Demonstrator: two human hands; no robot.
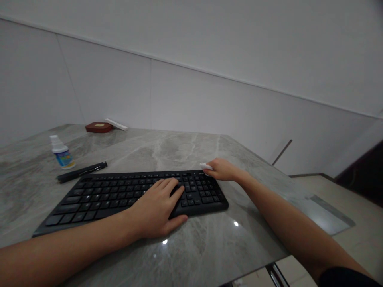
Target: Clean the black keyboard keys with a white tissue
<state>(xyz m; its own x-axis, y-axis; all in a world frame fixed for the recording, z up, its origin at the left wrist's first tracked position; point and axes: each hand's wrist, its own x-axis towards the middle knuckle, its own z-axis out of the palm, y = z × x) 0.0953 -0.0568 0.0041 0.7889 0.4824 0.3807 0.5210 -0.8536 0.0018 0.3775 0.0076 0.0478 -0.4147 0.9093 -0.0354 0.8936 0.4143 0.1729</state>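
A black keyboard (116, 195) lies at a slant on the grey marbled table (191, 149). My left hand (158, 205) rests flat across its keys right of the middle, fingers stretched out and thumb apart over the table; it grips nothing. At the keyboard's far right corner, my right hand (223, 169) is closed around a small white wipe (205, 166). Part of the wipe sticks out past the fingers, touching or just above the keyboard's back edge; the rest is hidden in the hand.
To the left stands a small white spray bottle (62, 153) with a blue label. A black elongated object (80, 172) lies behind the keyboard's left end. Against the wall (185, 99) are a reddish-brown case (98, 127) and a white strip (116, 124). The table edge drops to floor on the right.
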